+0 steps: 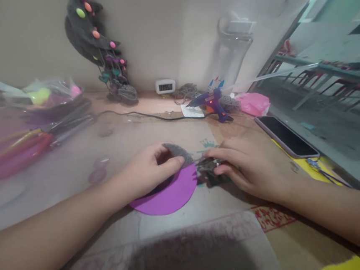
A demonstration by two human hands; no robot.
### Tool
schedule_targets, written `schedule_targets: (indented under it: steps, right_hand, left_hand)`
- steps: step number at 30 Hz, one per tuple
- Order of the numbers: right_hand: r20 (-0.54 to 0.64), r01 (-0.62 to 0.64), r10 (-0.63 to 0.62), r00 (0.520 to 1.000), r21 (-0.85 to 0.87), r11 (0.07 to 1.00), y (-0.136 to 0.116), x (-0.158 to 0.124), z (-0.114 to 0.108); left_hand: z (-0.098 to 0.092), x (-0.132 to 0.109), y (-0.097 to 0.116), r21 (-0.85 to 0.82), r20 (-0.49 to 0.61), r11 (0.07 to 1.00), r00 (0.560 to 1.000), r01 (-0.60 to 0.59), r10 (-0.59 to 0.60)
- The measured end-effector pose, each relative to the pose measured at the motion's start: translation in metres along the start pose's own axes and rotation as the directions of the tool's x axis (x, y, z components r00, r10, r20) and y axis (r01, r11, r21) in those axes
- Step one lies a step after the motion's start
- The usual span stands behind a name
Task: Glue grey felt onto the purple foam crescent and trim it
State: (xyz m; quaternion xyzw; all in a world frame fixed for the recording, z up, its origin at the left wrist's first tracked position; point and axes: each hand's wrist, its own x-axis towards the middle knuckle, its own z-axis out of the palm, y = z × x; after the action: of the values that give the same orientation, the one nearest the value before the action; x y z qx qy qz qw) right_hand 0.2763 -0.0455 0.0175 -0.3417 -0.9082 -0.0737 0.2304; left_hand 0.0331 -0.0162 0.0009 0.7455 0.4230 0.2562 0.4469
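A purple foam disc (172,192) lies on the table in front of me, with a grey felt piece (179,151) folded over its far edge. My left hand (150,169) pinches the grey felt against the disc, fingers closed on it. My right hand (244,163) rests beside the disc's right edge, fingers curled around a small dark object (209,166) that I cannot make out.
A blue glue gun (213,102) stands at the back with a black cord (140,115) trailing left. A phone (285,136) lies to the right. Pink-handled tools (20,149) and a plastic bag (42,96) are on the left. A small clock (165,86) and a dark felt ornament (96,37) stand by the wall.
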Motion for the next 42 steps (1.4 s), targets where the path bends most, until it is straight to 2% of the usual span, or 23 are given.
schedule_targets:
  steps: [3, 11, 21, 42]
  right_hand:
    - [0.017, 0.022, -0.021, 1.000, -0.055, 0.998, -0.0030, 0.0022, 0.0017]
    - [0.027, -0.023, 0.025, 0.999, -0.070, 0.997, -0.0015, 0.0033, 0.0035]
    - [0.022, 0.024, -0.022, 1.000, -0.107, 0.994, 0.0007, 0.0042, 0.0016]
    - [0.044, 0.007, -0.003, 0.999, -0.096, 0.995, 0.0001, 0.0041, 0.0036]
  left_hand:
    - [0.0005, 0.0000, 0.0006, 0.002, 0.006, 1.000, 1.000, -0.006, 0.006]
    - [0.0013, -0.0013, 0.0024, 0.002, 0.010, 1.000, 1.000, -0.002, 0.002]
    - [0.0018, -0.0002, 0.0012, -0.002, -0.002, 1.000, 1.000, -0.001, 0.001]
    - [0.0011, -0.0023, 0.0036, 0.012, 0.013, 1.000, 1.000, 0.003, -0.003]
